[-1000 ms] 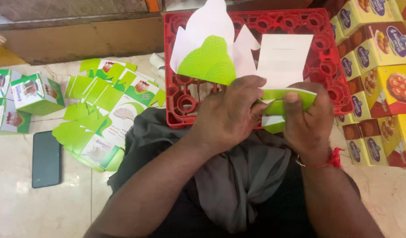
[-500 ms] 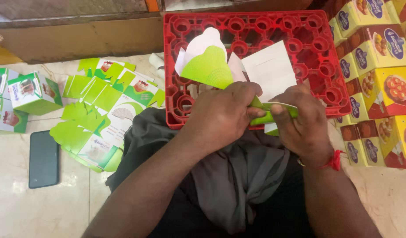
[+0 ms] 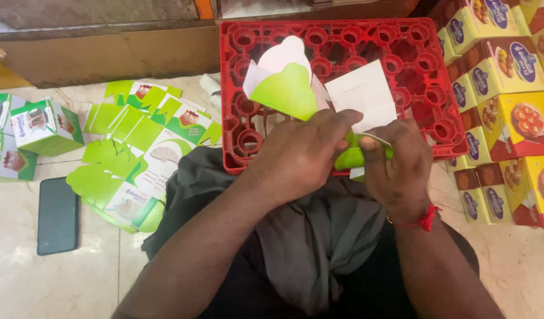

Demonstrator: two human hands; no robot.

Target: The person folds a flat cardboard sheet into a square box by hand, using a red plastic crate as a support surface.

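Head view, looking down over my lap. My left hand (image 3: 304, 155) and my right hand (image 3: 399, 168) meet in front of me, both closed on one green and white carton blank (image 3: 319, 97). The left hand's fingers wrap over the folded lower part of it; the right hand pinches the green fold between thumb and fingers. The blank's leaf-shaped green flap and its white panels stand up above my knuckles.

The blank is held in the air over the near edge of a red plastic crate (image 3: 413, 53), which lies upside down on the floor just beyond my knees, its round cells facing up. A red thread band (image 3: 424, 220) sits on my right wrist. A grey cloth (image 3: 319, 242) lies across my lap beneath both hands.

To my left, on the pale tile floor (image 3: 53, 283), a loose heap of flat green blanks (image 3: 136, 153) lies fanned out. Further left stand several made-up green boxes (image 3: 44, 126). A dark phone (image 3: 58, 215) lies face down near the heap, apart from it.

To my right, stacked yellow and red sweet boxes (image 3: 508, 112) stand close against the crate's right side. A brown cardboard sheet (image 3: 106, 53) runs along the far edge, left of the crate.
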